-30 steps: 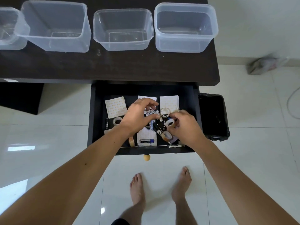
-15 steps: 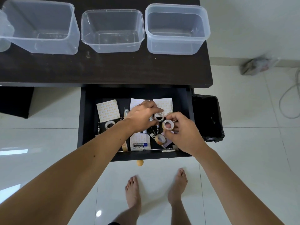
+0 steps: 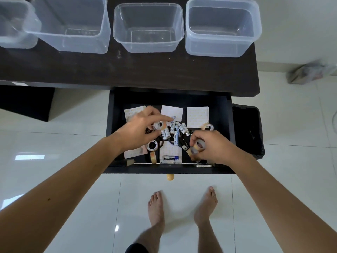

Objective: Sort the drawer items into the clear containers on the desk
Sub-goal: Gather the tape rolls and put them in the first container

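The black drawer (image 3: 110, 136) is pulled open under the dark desk (image 3: 145, 70). It holds a cluster of small batteries (image 3: 175, 131), sticker sheets (image 3: 197, 115), a battery pack (image 3: 170, 158) and loose tape rolls (image 3: 152, 145). My left hand (image 3: 138, 132) hovers over the drawer's left half, its fingers pinched on a clear tape roll (image 3: 158, 125). My right hand (image 3: 213, 148) is at the drawer's right front and grips two clear tape rolls (image 3: 199, 144). Several empty clear containers (image 3: 147, 27) line the desk's far side.
A black-lined bin (image 3: 248, 132) stands right of the drawer. A round wooden knob (image 3: 170, 177) sticks out of the drawer front. My bare feet (image 3: 156, 207) are on the white tiles below. A crumpled bag (image 3: 310, 72) lies by the wall.
My left hand has shifted left with a tape roll in its fingers. My right hand has dropped toward the drawer's front right and holds a second roll. The batteries are now uncovered.
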